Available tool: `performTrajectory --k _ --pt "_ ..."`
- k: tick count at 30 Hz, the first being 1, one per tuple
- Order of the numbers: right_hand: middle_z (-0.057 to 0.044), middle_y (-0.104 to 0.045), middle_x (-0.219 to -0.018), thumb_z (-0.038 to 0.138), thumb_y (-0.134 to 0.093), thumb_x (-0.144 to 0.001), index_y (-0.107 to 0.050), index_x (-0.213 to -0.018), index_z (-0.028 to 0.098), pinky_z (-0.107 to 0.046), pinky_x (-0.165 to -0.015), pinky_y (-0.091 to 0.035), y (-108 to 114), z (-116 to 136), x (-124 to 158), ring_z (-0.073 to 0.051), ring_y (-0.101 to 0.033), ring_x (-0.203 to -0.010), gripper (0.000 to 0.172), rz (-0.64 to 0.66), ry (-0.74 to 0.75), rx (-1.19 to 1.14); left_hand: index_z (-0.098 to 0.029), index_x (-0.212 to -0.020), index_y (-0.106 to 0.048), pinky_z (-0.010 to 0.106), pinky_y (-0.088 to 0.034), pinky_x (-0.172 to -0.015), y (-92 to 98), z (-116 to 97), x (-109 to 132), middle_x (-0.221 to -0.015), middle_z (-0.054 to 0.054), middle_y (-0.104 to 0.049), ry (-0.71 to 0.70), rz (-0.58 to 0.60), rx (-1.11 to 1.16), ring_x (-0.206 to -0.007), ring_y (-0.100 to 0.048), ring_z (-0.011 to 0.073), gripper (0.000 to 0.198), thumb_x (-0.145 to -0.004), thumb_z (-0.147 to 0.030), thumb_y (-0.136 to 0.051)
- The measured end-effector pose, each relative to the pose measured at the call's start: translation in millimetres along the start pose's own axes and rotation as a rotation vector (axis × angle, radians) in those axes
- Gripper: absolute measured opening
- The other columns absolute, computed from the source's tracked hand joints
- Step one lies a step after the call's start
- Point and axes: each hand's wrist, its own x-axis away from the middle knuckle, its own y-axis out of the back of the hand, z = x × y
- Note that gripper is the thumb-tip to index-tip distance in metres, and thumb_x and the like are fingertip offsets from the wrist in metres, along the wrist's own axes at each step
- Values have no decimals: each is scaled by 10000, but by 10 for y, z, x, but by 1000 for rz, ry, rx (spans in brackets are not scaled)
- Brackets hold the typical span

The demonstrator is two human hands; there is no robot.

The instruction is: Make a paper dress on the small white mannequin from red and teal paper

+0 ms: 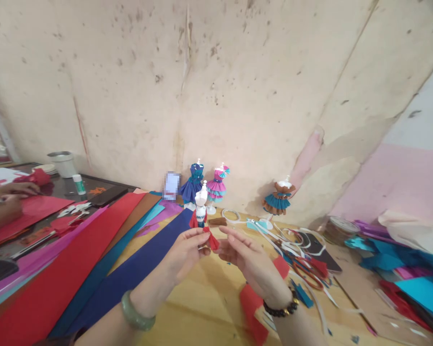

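Note:
My left hand [186, 251] pinches a small gathered piece of red crepe paper [212, 241] between thumb and fingers. My right hand [246, 258] is close by on the other side of it, fingers apart and slightly curved; whether its lower fingers touch the paper I cannot tell. Just behind the hands stands a small white mannequin [201, 198] with red and blue paper around its lower part. Further back are two more dressed mannequins, one in a dark blue dress [193, 186] and one in a pink and turquoise dress [216, 185].
Long coloured paper sheets [137, 269] cover the left. Scissors [306, 273], white strips [270, 239] and scraps clutter the right, near a mannequin in a brown and teal dress [278, 201]. A phone [171, 186] leans on the wall. Another person's hands [16, 192] work on red paper at far left.

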Motion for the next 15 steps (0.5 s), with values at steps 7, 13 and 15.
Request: performTrajectory --k 7,13,15 --pt "-19 -753 -820 503 -855 -660 -743 -1096 228 -313 -779 -495 -51 -19 32 -152 -701 -738 529 42 -27 4 -127 -777 -744 327 -494 -715 42 63 -17 -781 72 -706 17 79 108 -714 -617 178 157 -716 -254 -813" --pt "-25 -760 -896 525 -827 -695 -747 -1100 246 -281 -763 -491 -142 29 101 -130 -687 -752 499 64 -5 28 -135 -824 -772 283 -481 -711 27 41 13 -791 71 -715 11 54 35 -725 -616 160 239 -658 -278 -868" --pt "-31 -760 -911 533 -829 -685 -747 -1091 237 -271 -738 -494 -164 30 106 -123 -670 -745 510 58 -17 6 -139 -808 -776 262 -466 -684 7 33 32 -753 58 -703 12 71 -13 -683 -597 139 250 -649 -302 -877"
